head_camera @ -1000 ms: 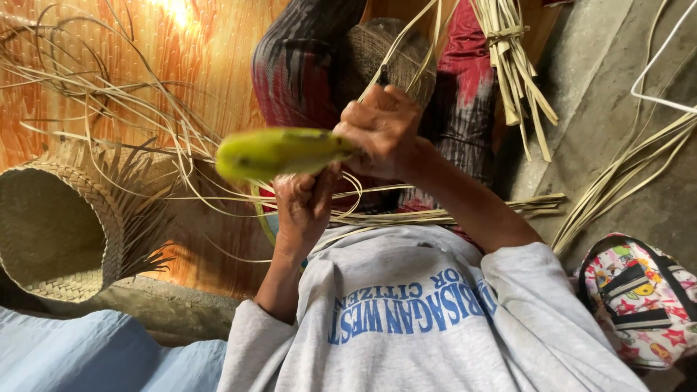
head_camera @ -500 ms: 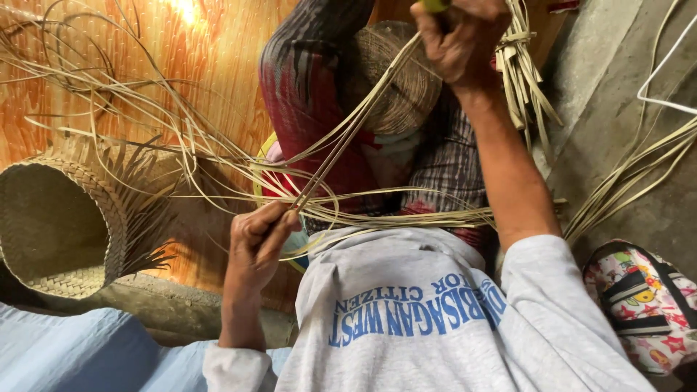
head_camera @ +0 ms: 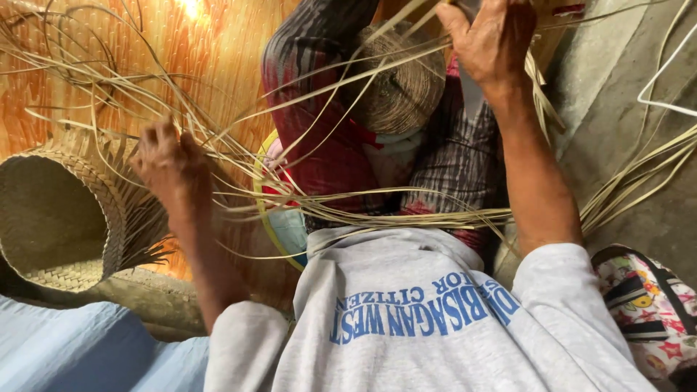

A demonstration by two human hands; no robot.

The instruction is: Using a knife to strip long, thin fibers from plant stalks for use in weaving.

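Right hand point(head_camera: 488, 40) raised high, arm nearly straight, fingers clenched on pale straw strands point(head_camera: 377, 210). Left hand point(head_camera: 165, 156) lifted, blurred, prob. pinching strands too. Woven piece point(head_camera: 399, 87) betw. both, on lap.

Pale, thin straw strips point(head_camera: 377, 210) fan loosely across the lap, some bunched flat, others arcing upward. A small round woven disc point(head_camera: 403, 91), tan and tightly plaited, sits among them, tilted.

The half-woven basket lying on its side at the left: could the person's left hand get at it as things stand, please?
Probably yes. The left hand is raised among loose straw strips just above and beside the half-woven basket, and nothing solid lies between them. The strips it is gripping might drag along.
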